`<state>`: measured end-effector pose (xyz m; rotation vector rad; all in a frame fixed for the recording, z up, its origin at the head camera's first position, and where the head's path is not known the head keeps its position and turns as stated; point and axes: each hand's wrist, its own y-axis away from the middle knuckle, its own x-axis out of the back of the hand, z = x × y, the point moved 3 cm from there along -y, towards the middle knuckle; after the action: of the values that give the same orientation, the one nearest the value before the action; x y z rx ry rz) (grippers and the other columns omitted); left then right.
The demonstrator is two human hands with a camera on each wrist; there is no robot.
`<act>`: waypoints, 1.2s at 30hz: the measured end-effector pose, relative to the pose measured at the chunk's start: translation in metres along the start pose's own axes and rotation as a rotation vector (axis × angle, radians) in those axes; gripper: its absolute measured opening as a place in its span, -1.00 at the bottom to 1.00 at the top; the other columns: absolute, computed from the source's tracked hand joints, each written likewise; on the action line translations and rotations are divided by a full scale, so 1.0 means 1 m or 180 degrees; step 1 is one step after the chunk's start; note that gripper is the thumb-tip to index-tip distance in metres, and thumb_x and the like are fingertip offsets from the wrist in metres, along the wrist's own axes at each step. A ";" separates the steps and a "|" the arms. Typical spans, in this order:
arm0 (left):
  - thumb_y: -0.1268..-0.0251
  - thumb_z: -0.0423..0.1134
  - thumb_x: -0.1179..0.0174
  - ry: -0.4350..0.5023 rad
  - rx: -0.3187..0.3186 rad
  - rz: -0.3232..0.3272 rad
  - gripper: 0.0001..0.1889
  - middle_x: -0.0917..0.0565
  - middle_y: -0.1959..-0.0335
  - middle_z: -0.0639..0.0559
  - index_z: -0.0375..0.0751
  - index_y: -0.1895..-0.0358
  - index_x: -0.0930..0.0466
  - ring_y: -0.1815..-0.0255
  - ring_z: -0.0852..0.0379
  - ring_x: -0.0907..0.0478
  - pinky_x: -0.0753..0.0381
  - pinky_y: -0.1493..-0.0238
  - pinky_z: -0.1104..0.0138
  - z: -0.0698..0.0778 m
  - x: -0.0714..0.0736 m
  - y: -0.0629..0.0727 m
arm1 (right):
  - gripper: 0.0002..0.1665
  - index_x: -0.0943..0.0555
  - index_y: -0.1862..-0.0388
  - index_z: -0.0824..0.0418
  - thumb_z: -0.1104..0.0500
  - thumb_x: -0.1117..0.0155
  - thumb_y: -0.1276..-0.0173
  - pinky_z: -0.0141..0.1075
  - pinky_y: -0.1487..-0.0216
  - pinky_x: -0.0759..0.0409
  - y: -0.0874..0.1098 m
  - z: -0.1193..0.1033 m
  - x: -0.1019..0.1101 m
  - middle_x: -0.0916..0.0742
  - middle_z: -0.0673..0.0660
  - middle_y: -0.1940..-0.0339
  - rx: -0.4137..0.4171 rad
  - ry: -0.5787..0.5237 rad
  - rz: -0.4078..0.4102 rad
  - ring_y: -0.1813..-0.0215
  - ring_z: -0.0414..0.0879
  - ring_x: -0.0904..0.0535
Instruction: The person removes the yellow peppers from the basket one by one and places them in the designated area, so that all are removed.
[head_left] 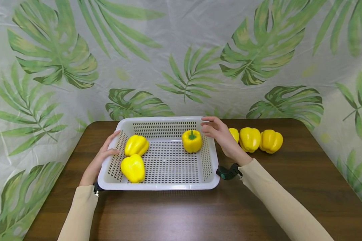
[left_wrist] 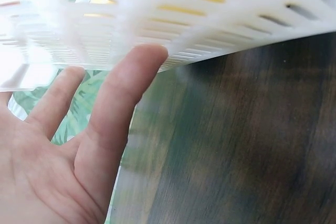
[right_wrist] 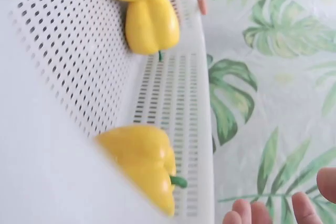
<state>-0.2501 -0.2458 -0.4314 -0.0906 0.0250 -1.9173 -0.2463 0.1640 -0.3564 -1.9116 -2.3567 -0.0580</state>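
A white plastic basket (head_left: 169, 186) with slotted walls is in front of me on the table. Inside it, two yellow bell peppers (head_left: 136, 145) lie at the left, and another bell pepper (head_left: 192, 142) stands stem up near the right wall. My left hand (head_left: 98, 162) is at the basket's left side; in the left wrist view its extended thumb (left_wrist: 118, 98) touches the slotted outer wall. By the back right corner is my right hand (head_left: 218, 134), fingers extended and holding nothing. The right wrist view shows its fingertips (right_wrist: 304, 211) apart from the rim.
Three more yellow bell peppers (head_left: 249, 140) lie in a row on the brown wooden table (head_left: 157, 217), right of the basket; the nearest is partly hidden by my right hand. A leaf-patterned cloth (head_left: 193, 63) hangs behind the table and along its sides.
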 end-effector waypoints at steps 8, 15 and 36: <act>-0.26 -0.46 0.17 0.0127 -0.0005 0.0004 -0.24 0.16 -0.49 -0.32 0.29 -0.48 -0.04 -0.29 -0.29 -0.11 -0.55 0.06 0.27 0.000 0.000 -0.001 | -0.51 -0.30 -0.32 0.33 0.22 -0.05 -0.47 0.03 -0.30 -0.27 -0.006 0.001 -0.019 -0.39 0.38 -0.29 -0.0078 0.0125 -0.0067 -0.28 0.18 -0.31; -0.29 -0.46 0.17 0.0046 0.0048 0.0004 -0.26 0.17 -0.50 -0.30 0.17 -0.51 0.03 -0.30 -0.23 -0.13 -0.54 0.05 0.29 -0.001 0.001 0.000 | -0.52 -0.35 -0.30 0.28 0.19 -0.06 -0.45 0.06 -0.32 -0.19 -0.011 0.003 -0.030 -0.39 0.30 -0.32 -0.0270 0.0419 -0.0024 -0.32 0.17 -0.27; -0.29 -0.46 0.17 0.0051 0.0039 -0.0009 -0.26 0.15 -0.50 -0.30 0.16 -0.52 0.05 -0.29 -0.20 -0.16 -0.55 0.05 0.27 -0.001 0.002 0.000 | -0.51 -0.39 -0.28 0.31 0.33 -0.10 -0.37 0.07 -0.36 -0.11 -0.024 0.020 -0.052 -0.35 0.25 -0.38 -0.0557 0.1013 -0.0241 -0.38 0.14 -0.17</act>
<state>-0.2512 -0.2472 -0.4324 -0.0669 0.0239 -1.9209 -0.2605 0.1101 -0.3811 -1.7262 -2.2673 -0.5486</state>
